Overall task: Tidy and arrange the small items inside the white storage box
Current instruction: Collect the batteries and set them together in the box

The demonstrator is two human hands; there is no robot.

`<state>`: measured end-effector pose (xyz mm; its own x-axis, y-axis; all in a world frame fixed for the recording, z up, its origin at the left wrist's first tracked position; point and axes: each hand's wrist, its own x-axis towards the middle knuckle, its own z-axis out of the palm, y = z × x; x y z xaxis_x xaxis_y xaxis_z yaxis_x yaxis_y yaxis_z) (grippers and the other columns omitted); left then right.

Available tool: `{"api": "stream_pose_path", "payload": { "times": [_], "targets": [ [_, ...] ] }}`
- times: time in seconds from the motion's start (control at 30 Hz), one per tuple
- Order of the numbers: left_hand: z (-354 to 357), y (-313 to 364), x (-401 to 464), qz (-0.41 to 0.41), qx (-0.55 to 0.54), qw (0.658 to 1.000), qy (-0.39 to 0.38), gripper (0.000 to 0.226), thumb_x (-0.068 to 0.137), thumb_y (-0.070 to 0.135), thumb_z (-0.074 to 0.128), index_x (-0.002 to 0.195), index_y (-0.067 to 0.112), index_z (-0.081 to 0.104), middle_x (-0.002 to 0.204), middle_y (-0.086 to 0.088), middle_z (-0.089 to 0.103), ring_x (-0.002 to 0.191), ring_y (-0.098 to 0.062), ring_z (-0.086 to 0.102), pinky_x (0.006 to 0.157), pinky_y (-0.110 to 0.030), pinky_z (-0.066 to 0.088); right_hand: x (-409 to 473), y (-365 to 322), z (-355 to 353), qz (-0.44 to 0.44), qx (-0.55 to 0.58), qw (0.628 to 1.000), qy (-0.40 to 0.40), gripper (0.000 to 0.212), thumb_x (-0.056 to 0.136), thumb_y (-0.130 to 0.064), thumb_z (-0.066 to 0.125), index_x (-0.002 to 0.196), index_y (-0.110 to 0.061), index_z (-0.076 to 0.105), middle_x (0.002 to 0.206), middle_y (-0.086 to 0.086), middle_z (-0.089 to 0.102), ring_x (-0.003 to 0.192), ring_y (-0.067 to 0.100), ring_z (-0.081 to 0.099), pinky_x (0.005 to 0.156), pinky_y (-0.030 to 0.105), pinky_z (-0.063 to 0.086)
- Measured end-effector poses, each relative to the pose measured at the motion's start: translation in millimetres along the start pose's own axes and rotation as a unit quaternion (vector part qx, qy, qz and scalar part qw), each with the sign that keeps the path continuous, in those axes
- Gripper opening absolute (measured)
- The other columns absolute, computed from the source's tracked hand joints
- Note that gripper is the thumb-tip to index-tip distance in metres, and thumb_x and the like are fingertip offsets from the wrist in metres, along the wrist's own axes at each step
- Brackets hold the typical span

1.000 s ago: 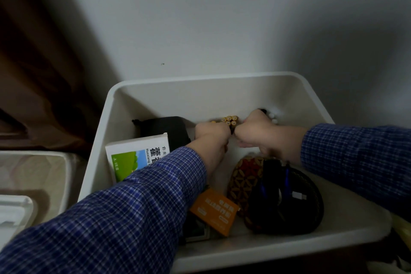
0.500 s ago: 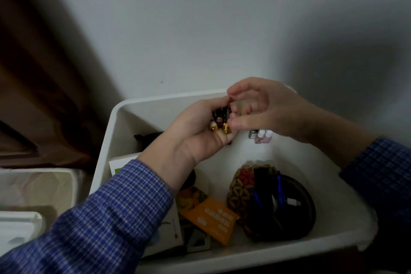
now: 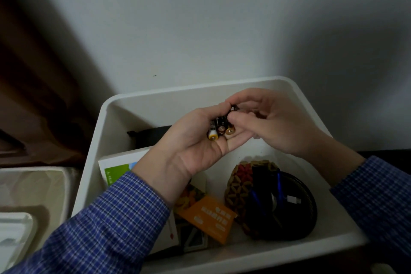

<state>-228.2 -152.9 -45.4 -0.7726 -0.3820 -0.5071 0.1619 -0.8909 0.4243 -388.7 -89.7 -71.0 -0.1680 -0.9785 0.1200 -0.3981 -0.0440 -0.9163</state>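
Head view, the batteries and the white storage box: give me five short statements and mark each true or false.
1. The left hand holds a bunch of batteries in its palm. True.
2. The right hand rests flat on the box floor. False: it is raised, its fingers pinching at the batteries.
3. The orange packet lies inside the white storage box. True.
4. The batteries lie on the box floor. False: they are held above it.
5. The round dark pouch sits outside the box. False: it lies inside, beside the orange packet.
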Motion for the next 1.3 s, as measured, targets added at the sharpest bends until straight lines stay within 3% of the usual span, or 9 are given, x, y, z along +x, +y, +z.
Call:
{"api": "stream_pose_path", "payload": {
  "times": [0.07, 0.17, 0.3, 0.5, 0.83, 1.0, 1.07, 1.2, 1.3],
  "targets": [
    [0, -1, 0, 0.000, -0.005, 1.000, 0.003, 0.032, 0.103, 0.017, 0.048, 0.126, -0.003, 0.058, 0.116, -0.021, 0.068, 0.098, -0.029, 0.071, 0.083, -0.045, 0.060, 1, -5, 2, 0.008, 0.053, 0.999, 0.009, 0.026, 0.082, -0.050, 0.066, 0.098, -0.032, 0.075, 0.088, -0.005, 0.077, 0.075, 0.005, 0.071, 0.061, 0.015, 0.051],
    [-2, -4, 2, -0.009, 0.002, 0.998, 0.057, 0.020, 0.099, 0.025, 0.056, 0.096, 0.006, 0.061, 0.075, -0.012, 0.064, 0.056, -0.019, 0.066, 0.054, -0.034, 0.062, 4, -12, 1, 0.044, 0.157, 0.986, 0.036, 0.041, 0.097, -0.047, 0.049, 0.092, -0.014, 0.072, 0.079, 0.006, 0.072, 0.058, 0.015, 0.056, 0.051, 0.022, 0.046],
    [-7, -6, 4, 0.004, 0.101, 0.993, 0.061, 0.029, 0.097, 0.042, 0.056, 0.081, 0.017, 0.052, 0.062, 0.001, 0.045, 0.041, -0.005, 0.035, 0.027, -0.014, 0.029, 7, -16, 1, 0.110, 0.216, 0.969, 0.041, 0.048, 0.108, -0.042, 0.035, 0.084, -0.009, 0.060, 0.064, 0.006, 0.064, 0.043, 0.013, 0.041, 0.041, 0.023, 0.034],
    [-3, -6, 1, 0.045, 0.248, 0.968, -0.023, 0.035, 0.095, 0.048, 0.058, 0.111, 0.017, 0.056, 0.063, 0.005, 0.038, 0.043, -0.003, 0.026, 0.028, -0.012, 0.020, 6, -13, -4, 0.099, 0.295, 0.950, 0.011, 0.032, 0.097, -0.034, 0.060, 0.093, -0.004, 0.068, 0.056, -0.002, 0.052, 0.041, 0.005, 0.040, 0.038, 0.016, 0.030],
    [-8, -2, -7, 0.101, 0.451, 0.882, -0.087, 0.019, 0.093, 0.037, 0.067, 0.097, 0.019, 0.074, 0.058, 0.004, 0.037, 0.045, -0.008, 0.026, 0.037, -0.015, 0.021, -2, -9, -22, 0.045, 0.246, 0.962, -0.111, 0.021, 0.090, -0.016, 0.065, 0.107, -0.018, 0.078, 0.074, 0.001, 0.071, 0.058, 0.006, 0.059, 0.053, 0.017, 0.047],
    [-10, -4, -8, 0.141, 0.539, 0.827, -0.076, 0.019, 0.088, 0.026, 0.075, 0.099, 0.012, 0.074, 0.066, -0.006, 0.053, 0.044, -0.010, 0.036, 0.038, -0.019, 0.027, -10, -7, -29, -0.013, 0.164, 0.970, -0.177, 0.027, 0.087, -0.010, 0.073, 0.112, -0.018, 0.076, 0.106, 0.026, 0.072, 0.096, 0.055, 0.065, 0.083, 0.069, 0.053],
    [-12, -8, -7, 0.167, 0.553, 0.813, -0.068, 0.023, 0.087, 0.022, 0.076, 0.102, 0.006, 0.072, 0.064, -0.002, 0.056, 0.042, -0.006, 0.040, 0.039, -0.016, 0.031, -11, -5, -29, -0.028, 0.139, 0.972, -0.190, 0.027, 0.088, -0.005, 0.072, 0.112, -0.016, 0.074, 0.105, 0.024, 0.073, 0.097, 0.057, 0.064, 0.085, 0.075, 0.048],
    [-12, -8, -6, 0.176, 0.554, 0.812, -0.051, 0.030, 0.083, 0.028, 0.078, 0.100, 0.004, 0.071, 0.066, -0.005, 0.058, 0.043, -0.008, 0.040, 0.039, -0.018, 0.030, -11, -4, -27, -0.055, 0.085, 0.983, -0.154, 0.021, 0.090, -0.016, 0.069, 0.110, -0.019, 0.074, 0.101, 0.012, 0.077, 0.091, 0.037, 0.073, 0.080, 0.057, 0.060],
    [-11, -4, -5, 0.140, 0.481, 0.865, -0.023, 0.040, 0.083, 0.045, 0.075, 0.082, 0.006, 0.067, 0.056, -0.003, 0.047, 0.040, -0.010, 0.030, 0.037, -0.017, 0.022, -7, 0, -29, -0.048, 0.129, 0.984, -0.111, 0.017, 0.092, -0.010, 0.065, 0.102, -0.021, 0.075, 0.082, 0.007, 0.074, 0.064, 0.017, 0.067, 0.060, 0.027, 0.056]
  ]
}}
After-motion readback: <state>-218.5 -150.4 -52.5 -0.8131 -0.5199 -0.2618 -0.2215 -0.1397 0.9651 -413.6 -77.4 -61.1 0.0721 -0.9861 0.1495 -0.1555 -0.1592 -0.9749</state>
